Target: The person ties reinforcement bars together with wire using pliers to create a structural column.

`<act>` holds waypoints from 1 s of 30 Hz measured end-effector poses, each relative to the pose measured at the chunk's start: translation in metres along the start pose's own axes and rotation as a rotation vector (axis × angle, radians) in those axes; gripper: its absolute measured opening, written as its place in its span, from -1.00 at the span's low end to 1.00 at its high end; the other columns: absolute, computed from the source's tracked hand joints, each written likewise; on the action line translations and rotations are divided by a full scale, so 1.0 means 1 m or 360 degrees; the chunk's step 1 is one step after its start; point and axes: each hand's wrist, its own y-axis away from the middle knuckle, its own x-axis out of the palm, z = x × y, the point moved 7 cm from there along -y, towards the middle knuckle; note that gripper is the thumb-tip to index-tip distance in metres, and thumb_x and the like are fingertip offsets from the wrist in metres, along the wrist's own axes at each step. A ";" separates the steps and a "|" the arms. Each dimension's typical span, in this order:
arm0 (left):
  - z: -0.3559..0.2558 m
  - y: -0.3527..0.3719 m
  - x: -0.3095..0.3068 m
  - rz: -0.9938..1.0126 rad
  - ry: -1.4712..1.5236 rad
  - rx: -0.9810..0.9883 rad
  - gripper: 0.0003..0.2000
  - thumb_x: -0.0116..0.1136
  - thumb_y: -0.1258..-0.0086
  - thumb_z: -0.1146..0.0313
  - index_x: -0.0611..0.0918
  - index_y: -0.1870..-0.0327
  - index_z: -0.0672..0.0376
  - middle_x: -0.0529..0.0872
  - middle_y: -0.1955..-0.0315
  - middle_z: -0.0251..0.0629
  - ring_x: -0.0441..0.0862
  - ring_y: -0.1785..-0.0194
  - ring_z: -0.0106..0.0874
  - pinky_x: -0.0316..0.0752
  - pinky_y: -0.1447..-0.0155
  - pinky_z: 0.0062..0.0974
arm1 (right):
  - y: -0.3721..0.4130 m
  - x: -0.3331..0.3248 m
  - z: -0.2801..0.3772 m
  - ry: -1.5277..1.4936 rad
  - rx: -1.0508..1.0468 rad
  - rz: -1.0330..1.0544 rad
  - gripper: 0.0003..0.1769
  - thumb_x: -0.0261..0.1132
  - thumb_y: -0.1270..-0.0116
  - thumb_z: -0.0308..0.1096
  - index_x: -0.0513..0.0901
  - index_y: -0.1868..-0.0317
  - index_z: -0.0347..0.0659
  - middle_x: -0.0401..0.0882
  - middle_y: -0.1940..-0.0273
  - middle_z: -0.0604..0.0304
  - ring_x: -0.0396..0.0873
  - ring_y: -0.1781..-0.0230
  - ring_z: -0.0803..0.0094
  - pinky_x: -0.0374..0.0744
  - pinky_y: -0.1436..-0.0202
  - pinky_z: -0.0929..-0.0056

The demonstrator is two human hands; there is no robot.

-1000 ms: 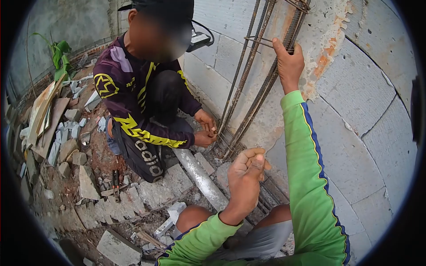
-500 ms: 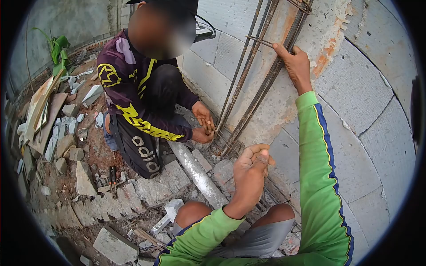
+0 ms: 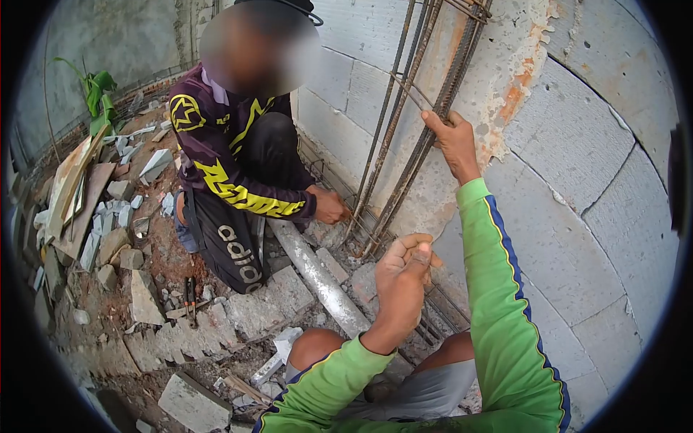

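Observation:
My right hand [image 3: 455,144] is closed at the upright rebar [image 3: 459,63], thumb and fingers on the end of a thin steel stirrup [image 3: 413,87] that slants across the bars. Lower down, in front of the column's foot, my left hand [image 3: 401,287] is raised with curled fingers, thumb pressed toward them. Whatever it may pinch is too small or hidden to make out. A co-worker's hand [image 3: 330,206] is at the base of the rebar, among thin bars.
A co-worker [image 3: 245,166] crouches at the left of the rebar. A grey pipe [image 3: 317,278] lies between us. Pliers [image 3: 190,302] rest on broken concrete at left, near rubble and boards [image 3: 71,189]. A block wall [image 3: 570,137] rises on the right.
My right hand has moved down and left along the rebar, and the stirrup slants more steeply. My left hand stays almost in place. Only one co-worker hand now shows clearly.

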 end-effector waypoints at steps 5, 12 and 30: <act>0.006 0.001 -0.002 0.0018 0.0044 -0.0068 -0.81 0.14 -0.54 0.36 0.58 -0.04 0.27 0.66 0.41 -0.31 0.40 0.47 -0.64 0.33 0.33 -0.64 | -0.007 0.006 0.003 -0.0109 0.0165 0.0061 -0.51 0.53 -0.19 0.00 0.61 0.25 -0.29 0.57 0.37 0.29 0.47 0.36 0.53 0.48 0.25 0.47; 0.010 0.002 0.007 0.0093 0.0179 -0.0212 -0.80 0.14 -0.54 0.37 0.58 -0.05 0.27 0.66 0.41 -0.29 0.42 0.45 -0.62 0.33 0.31 -0.65 | -0.019 0.019 0.008 -0.0507 -0.0076 0.0062 -0.45 0.57 -0.16 -0.12 0.58 0.03 -0.33 0.63 0.24 0.18 0.62 0.34 0.46 0.54 0.25 0.48; 0.021 0.010 0.007 0.0119 0.0202 -0.0329 -0.77 0.11 -0.58 0.34 0.59 -0.09 0.28 0.67 0.40 -0.35 0.38 0.46 -0.71 0.30 0.34 -0.70 | -0.039 0.015 -0.001 -0.0219 -0.0048 0.0467 -0.47 0.57 -0.13 -0.06 0.70 0.09 -0.33 0.62 0.36 0.21 0.57 0.29 0.45 0.58 0.15 0.36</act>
